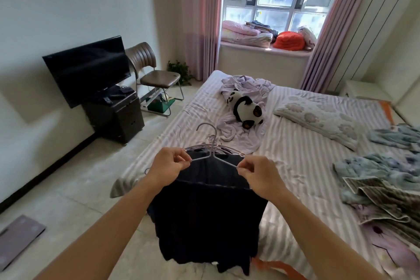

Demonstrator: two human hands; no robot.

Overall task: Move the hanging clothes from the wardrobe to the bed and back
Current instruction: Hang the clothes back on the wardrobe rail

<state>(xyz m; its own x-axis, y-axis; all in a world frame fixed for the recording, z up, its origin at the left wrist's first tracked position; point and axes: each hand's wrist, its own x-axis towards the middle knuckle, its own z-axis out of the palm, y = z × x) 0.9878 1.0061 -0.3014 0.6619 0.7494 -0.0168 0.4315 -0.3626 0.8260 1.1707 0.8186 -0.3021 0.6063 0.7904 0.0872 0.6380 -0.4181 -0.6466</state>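
Observation:
A dark navy garment (204, 216) hangs from a pale wire hanger (212, 153) that I hold out over the near corner of the bed (302, 166). My left hand (168, 167) pinches the hanger's left arm. My right hand (259, 177) pinches its right arm. Behind this hanger, more hangers (211, 143) with dark cloth lie on the striped sheet. The wardrobe is out of sight.
A panda toy (246, 109) lies on a crumpled lilac sheet mid-bed, with a pillow (318, 120) and rumpled blankets (381, 177) to the right. On the left stand a TV (87, 68), a dark cabinet (116, 116) and a chair (152, 75). A scale (18, 238) lies on the floor.

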